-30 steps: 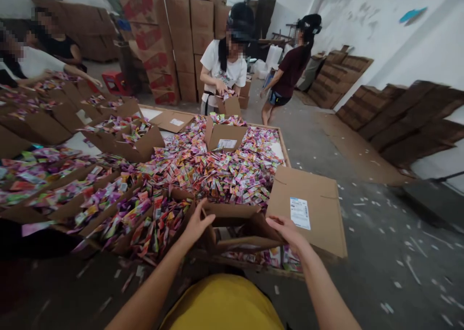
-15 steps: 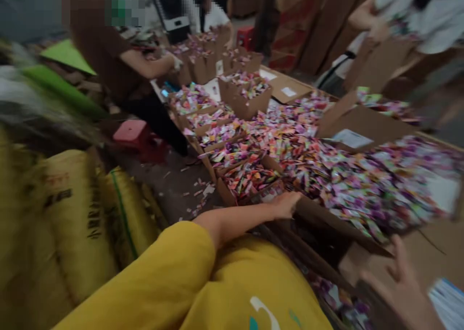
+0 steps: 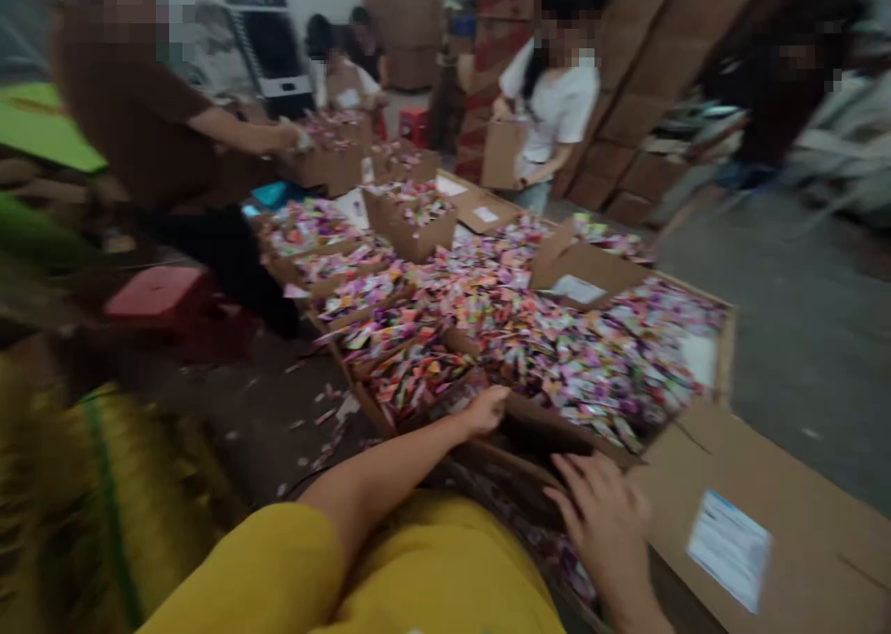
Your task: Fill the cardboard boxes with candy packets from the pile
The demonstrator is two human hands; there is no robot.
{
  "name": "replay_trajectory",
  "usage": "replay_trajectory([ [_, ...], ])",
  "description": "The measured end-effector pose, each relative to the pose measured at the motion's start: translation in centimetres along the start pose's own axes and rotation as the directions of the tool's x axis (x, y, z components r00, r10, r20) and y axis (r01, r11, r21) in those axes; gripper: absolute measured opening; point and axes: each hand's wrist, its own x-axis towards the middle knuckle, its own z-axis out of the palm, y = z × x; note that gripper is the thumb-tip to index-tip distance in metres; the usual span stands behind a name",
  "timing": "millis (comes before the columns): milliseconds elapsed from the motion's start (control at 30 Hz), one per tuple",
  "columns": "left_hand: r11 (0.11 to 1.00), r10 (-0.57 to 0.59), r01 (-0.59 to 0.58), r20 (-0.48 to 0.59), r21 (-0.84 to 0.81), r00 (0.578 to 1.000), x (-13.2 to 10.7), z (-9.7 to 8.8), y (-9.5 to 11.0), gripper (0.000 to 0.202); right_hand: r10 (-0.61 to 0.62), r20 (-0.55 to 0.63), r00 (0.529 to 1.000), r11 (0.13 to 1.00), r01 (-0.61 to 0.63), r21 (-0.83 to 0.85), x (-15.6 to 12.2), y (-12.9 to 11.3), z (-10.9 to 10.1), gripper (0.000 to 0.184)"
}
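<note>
My left hand is closed on the edge of an open cardboard box at the table's near side. My right hand lies over the same box's near right part, its fingers spread and apart. Part of the box's dark inside shows between the two hands; its bottom cannot be made out. A wide brown cardboard flap with a white label stretches out to the right. Beyond the box lies a large heap of small colourful packets. More packets show below the box, close to my body.
Several packet-filled cardboard boxes line the table's left side. A flat brown carton rests on the heap. A red stool and yellow sacks are on the left. One person in brown and another in white stand by the table.
My right hand has moved left, from over the flap onto the box. My left hand keeps its hold on the edge. The view has turned to the right.
</note>
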Motion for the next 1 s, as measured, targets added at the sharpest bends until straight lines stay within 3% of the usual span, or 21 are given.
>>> replay_trajectory([
  [100,0.996,-0.056,0.056,0.004,-0.071,0.998,-0.3,0.4,-1.4,0.018,0.071,0.332,0.941,0.976,-0.133,0.171,-0.5,-0.8,0.6,0.038],
  [200,0.984,-0.137,0.141,0.044,-0.111,0.99,-0.9,0.3,-1.9,0.021,0.176,0.626,0.76,0.864,-0.424,0.271,-0.3,0.4,1.6,0.043],
  [267,0.974,-0.181,0.192,0.098,-0.123,0.979,-1.3,0.1,-1.7,0.022,0.201,0.72,0.664,0.774,-0.558,0.299,-0.1,1.0,2.1,0.04],
  [300,0.969,-0.197,0.212,0.124,-0.129,0.973,-1.4,0.0,-1.6,0.022,0.245,0.702,0.669,0.753,-0.587,0.298,0.0,0.9,2.3,0.035],
  [333,0.964,-0.209,0.228,0.146,-0.135,0.967,-1.5,-0.1,-1.4,0.022,0.298,0.63,0.718,0.767,-0.572,0.29,0.0,0.6,2.3,0.028],
  [433,0.954,-0.224,0.255,0.196,-0.155,0.955,-1.2,-0.5,-0.8,0.024,0.347,0.194,0.917,0.92,-0.373,0.116,0.0,-1.5,1.8,0.033],
  [467,0.953,-0.222,0.257,0.21,-0.162,0.952,-1.1,-0.7,-0.5,0.024,0.299,0.06,0.952,0.954,-0.3,0.012,-0.1,-2.2,1.5,0.041],
  [533,0.953,-0.207,0.25,0.236,-0.173,0.949,-0.9,-1.4,0.2,0.023,0.221,-0.09,0.971,0.959,-0.233,-0.16,-0.1,-3.0,1.4,0.061],
  [633,0.959,-0.183,0.229,0.257,-0.165,0.949,-1.0,-3.2,2.0,0.023,0.207,-0.049,0.977,0.945,-0.213,-0.25,-0.3,-2.5,2.4,0.072],
  [767,0.988,-0.141,0.148,0.142,-0.041,0.98,-1.3,-5.4,5.2,0.043,0.148,0.128,0.981,0.957,-0.11,-0.268,-2.3,-2.0,5.0,0.045],
  [833,0.997,-0.062,0.054,0.154,0.061,0.986,-1.6,-5.0,6.7,0.033,0.171,0.12,0.978,0.956,-0.135,-0.259,-3.2,-2.5,5.6,0.043],
  [900,0.986,0.01,-0.053,0.256,0.16,0.967,-2.2,-3.7,7.8,0.014,0.237,0.125,0.963,0.954,-0.206,-0.218,-3.3,-3.0,5.6,0.042],
  [1000,0.939,0.027,-0.146,0.358,0.31,0.933,-3.0,-1.4,8.8,0.018,0.306,0.17,0.937,0.948,-0.282,-0.151,-2.4,-3.1,5.0,0.039],
])
